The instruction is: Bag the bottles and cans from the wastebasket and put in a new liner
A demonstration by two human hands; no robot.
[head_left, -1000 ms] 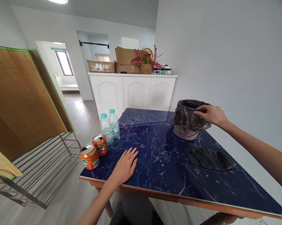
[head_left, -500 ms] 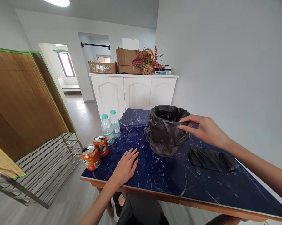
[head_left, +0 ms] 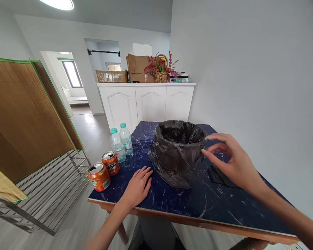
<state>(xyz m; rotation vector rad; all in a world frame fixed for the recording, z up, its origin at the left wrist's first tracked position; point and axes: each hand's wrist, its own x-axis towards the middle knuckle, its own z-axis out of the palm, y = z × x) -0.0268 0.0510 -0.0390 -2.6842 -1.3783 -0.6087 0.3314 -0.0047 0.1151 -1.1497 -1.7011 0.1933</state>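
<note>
A small bin lined with a black trash bag [head_left: 176, 163] stands upright on the dark blue marbled table [head_left: 172, 211]. The bag is folded over the rim and hangs loosely down the sides. My right hand [head_left: 230, 159] is at the bin's right side, thumb and fingers apart, fingertips beside or just touching the bag's edge. Flat on the table lies my left hand [head_left: 138, 185], fingers stretched out, with nothing in it. Partly hidden behind my right hand is a flattened black plastic bag [head_left: 221, 177].
On the table's left side stand two orange drink cans [head_left: 99, 177] and two clear bottles [head_left: 117, 144] with teal caps. A metal rack [head_left: 55, 187] is left of the table. Behind it, a white cabinet [head_left: 151, 104] carries cardboard boxes [head_left: 139, 67] and a flower basket [head_left: 161, 76].
The bin has moved nearer and a little left. My right hand has let go of the rim, its thumb and fingers now spread. My left hand stays flat on the table.
</note>
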